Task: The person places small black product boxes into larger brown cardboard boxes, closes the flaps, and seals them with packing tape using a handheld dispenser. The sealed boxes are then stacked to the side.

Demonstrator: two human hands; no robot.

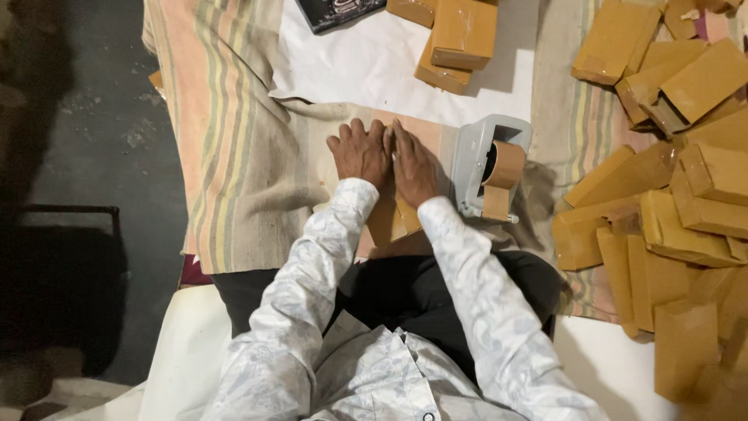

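My left hand [361,152] and my right hand [414,166] lie side by side, palms down, pressing on a brown paper-wrapped parcel [387,222] on a striped cloth [234,156]. Most of the parcel is hidden under my hands and wrists; only its near part shows between my patterned sleeves. A grey tape dispenser [487,168] with a roll of brown tape stands just right of my right hand.
A large heap of brown wrapped parcels [670,195] fills the right side. A few more parcels [452,35] sit on a white sheet [366,66] ahead, beside a dark flat object [339,12]. Dark floor lies to the left.
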